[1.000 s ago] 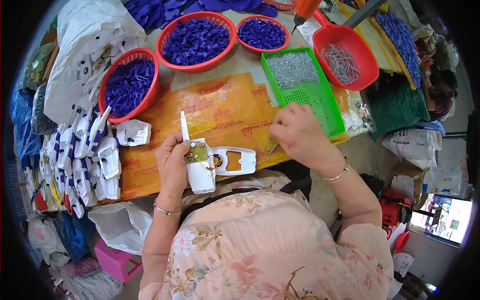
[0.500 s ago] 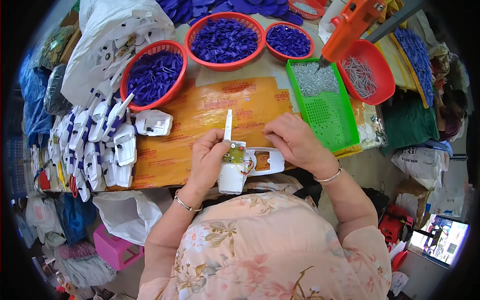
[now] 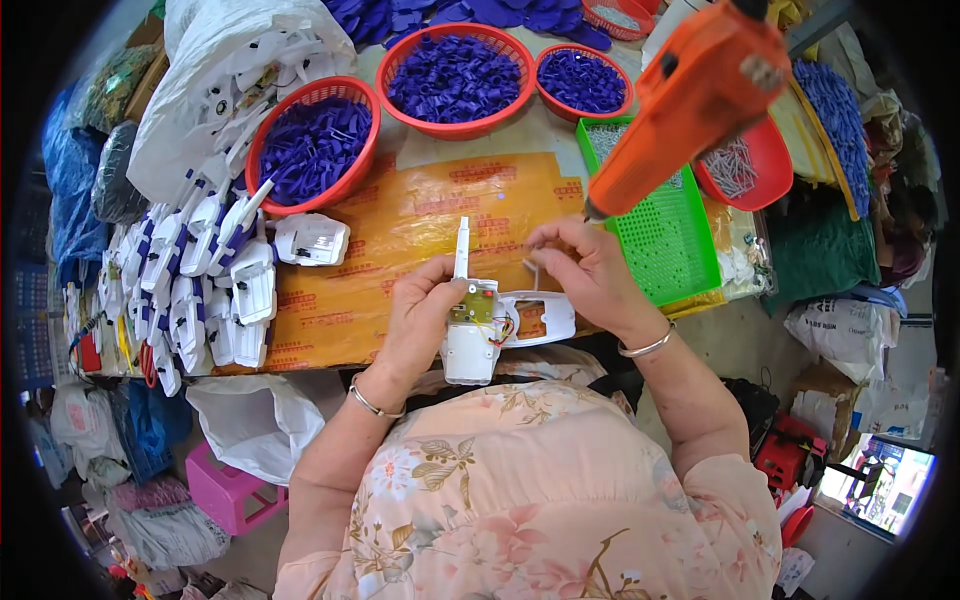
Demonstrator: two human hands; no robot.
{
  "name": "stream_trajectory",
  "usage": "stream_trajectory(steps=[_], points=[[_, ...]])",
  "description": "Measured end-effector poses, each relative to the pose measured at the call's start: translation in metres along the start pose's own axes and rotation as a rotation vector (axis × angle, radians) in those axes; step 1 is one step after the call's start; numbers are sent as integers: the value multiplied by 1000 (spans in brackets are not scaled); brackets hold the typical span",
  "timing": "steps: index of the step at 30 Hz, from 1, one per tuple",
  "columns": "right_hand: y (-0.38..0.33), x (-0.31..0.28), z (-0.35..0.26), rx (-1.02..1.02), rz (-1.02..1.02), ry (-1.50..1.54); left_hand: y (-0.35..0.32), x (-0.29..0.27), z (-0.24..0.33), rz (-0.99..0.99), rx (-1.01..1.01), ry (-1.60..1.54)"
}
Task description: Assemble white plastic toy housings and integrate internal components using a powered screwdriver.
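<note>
While the left hand (image 3: 425, 315) grips the white shell (image 3: 470, 345) at the counter's near edge, the right hand (image 3: 585, 270) pinches a screw (image 3: 534, 272); seat it straight, shell steady, before reaching for the driver (image 3: 690, 105)

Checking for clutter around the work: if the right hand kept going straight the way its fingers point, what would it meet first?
The right hand points left, toward the white toy housing with its upright stalk, held by the left hand. That stalk looks like first contact, though depth is unclear.
</note>
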State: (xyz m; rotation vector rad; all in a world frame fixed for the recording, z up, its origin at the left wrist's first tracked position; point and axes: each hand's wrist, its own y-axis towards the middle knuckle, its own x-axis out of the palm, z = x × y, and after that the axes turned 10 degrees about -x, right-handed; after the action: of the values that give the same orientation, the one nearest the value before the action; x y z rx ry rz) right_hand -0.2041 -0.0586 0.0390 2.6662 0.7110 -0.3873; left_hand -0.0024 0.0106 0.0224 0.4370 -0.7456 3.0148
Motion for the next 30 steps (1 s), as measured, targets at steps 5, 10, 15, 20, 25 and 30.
stream_trajectory(steps=[5,10,15,20,25,30], points=[[3,-2,7,-54,154,-22,-2,-3,-1,25,-2,-11],[4,-10,14,102,192,184,-2,-2,-1,15,6,-8],[5,-16,18,182,158,291,-1,-3,0,10,9,51],[6,-18,16,302,172,483,-2,-2,2,30,-17,70],[8,-17,12,292,174,603,-4,0,6,28,-11,72],[8,-11,6,274,140,600,-1,-3,3,54,43,154]])
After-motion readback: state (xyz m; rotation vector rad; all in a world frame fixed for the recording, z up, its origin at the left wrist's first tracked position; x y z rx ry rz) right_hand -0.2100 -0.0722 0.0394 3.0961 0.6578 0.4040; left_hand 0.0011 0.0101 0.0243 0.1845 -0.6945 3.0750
